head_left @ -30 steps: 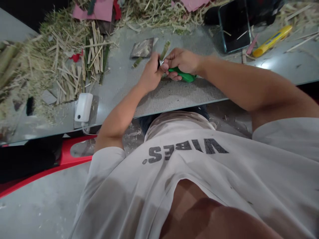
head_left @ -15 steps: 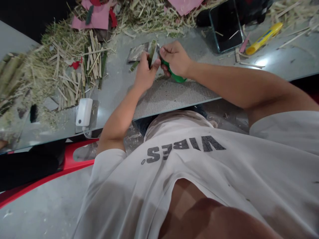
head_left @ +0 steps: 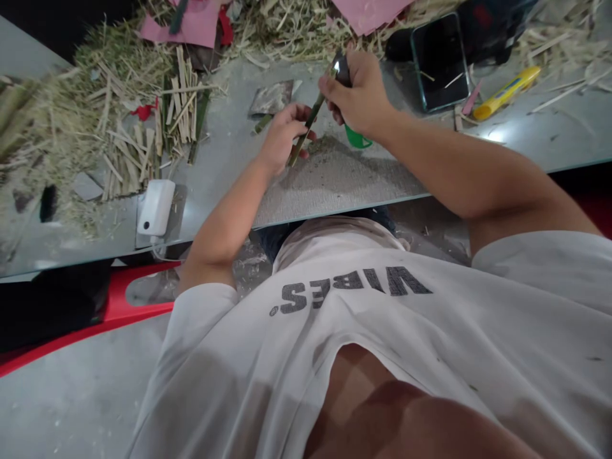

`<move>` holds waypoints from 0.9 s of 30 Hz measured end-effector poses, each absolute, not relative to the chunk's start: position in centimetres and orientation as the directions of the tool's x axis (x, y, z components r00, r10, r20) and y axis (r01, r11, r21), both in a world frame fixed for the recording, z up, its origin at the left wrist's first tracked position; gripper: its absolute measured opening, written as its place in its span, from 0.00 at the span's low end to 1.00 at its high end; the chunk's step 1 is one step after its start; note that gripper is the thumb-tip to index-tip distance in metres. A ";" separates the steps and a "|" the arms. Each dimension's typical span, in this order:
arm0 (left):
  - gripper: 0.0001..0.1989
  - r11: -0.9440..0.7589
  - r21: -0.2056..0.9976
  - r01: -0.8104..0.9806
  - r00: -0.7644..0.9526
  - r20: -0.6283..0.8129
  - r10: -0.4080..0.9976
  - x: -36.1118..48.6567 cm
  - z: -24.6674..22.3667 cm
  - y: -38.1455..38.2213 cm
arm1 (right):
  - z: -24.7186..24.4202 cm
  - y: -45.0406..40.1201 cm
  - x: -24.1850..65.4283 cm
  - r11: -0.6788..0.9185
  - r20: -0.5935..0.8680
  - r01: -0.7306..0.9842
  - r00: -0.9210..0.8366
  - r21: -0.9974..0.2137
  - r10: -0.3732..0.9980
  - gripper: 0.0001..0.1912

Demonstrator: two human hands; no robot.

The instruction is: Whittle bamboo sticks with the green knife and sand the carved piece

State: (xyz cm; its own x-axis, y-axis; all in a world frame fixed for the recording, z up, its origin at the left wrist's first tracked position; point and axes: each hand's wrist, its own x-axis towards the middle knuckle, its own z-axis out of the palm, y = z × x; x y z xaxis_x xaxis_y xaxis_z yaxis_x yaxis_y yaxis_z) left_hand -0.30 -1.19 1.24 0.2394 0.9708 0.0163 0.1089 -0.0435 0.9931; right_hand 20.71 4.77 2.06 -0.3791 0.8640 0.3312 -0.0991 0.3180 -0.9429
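My left hand (head_left: 283, 137) is closed around a narrow green bamboo strip (head_left: 314, 115), held slanting over the table with its lower end past my fingers. My right hand (head_left: 361, 89) grips a green-handled knife (head_left: 357, 138); its metal blade points away from me beside the strip's upper end. My right thumb is at that upper end, and whether it presses the strip against the blade I cannot tell. Beyond my left hand, a short green piece (head_left: 261, 124) lies by a flat greyish patch (head_left: 271, 99).
Split sticks (head_left: 184, 95) and a heap of shavings (head_left: 129, 70) lie left, with a white charger-like box (head_left: 157, 207) nearer the edge. A phone (head_left: 440, 64) and yellow cutter (head_left: 507, 93) are right. Pink paper (head_left: 370, 13) lies at the back. The glass table edge (head_left: 335, 210) runs before me.
My right hand has moved up and to the right with the knife. The strip has turned to slant toward the right hand, and my left fingers have shifted along it.
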 end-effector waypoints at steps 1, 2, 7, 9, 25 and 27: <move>0.03 -0.005 0.996 0.093 0.249 -0.019 0.968 -0.4 1.3 -1.2 | 2.1 5.0 20.8 0.353 0.367 -0.105 -0.344 -0.930 0.864 0.23; 0.05 0.018 0.996 0.083 0.264 -0.039 0.964 -0.6 1.5 -1.2 | 2.2 5.3 20.8 0.382 0.396 -0.107 -0.315 -0.918 0.863 0.23; 0.08 0.019 0.987 0.158 0.303 -0.067 0.951 -0.4 2.3 -1.9 | 2.4 6.3 21.2 0.432 0.441 -0.091 -0.240 -0.897 0.865 0.23; 0.09 0.015 0.978 0.206 0.315 -0.081 0.946 -0.2 2.3 -2.1 | 2.6 6.4 21.3 0.442 0.447 -0.077 -0.232 -0.894 0.864 0.24; 0.12 -0.103 0.986 0.131 0.350 0.051 0.935 -0.3 1.6 -1.5 | 2.6 6.0 21.5 0.422 0.443 -0.134 -0.280 -0.897 0.852 0.23; 0.09 -0.094 0.990 0.103 0.390 0.047 0.920 -0.5 1.7 -1.6 | 2.7 5.9 21.4 0.418 0.451 -0.170 -0.288 -0.892 0.845 0.23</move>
State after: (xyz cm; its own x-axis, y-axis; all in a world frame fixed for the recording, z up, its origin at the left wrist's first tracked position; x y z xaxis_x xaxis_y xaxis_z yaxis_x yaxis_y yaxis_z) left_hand -0.49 -1.62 1.69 0.3901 0.9196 0.0470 0.1034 -0.0944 0.9901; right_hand 21.38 5.87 2.70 -0.2881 0.8448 0.4509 -0.1702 0.4181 -0.8923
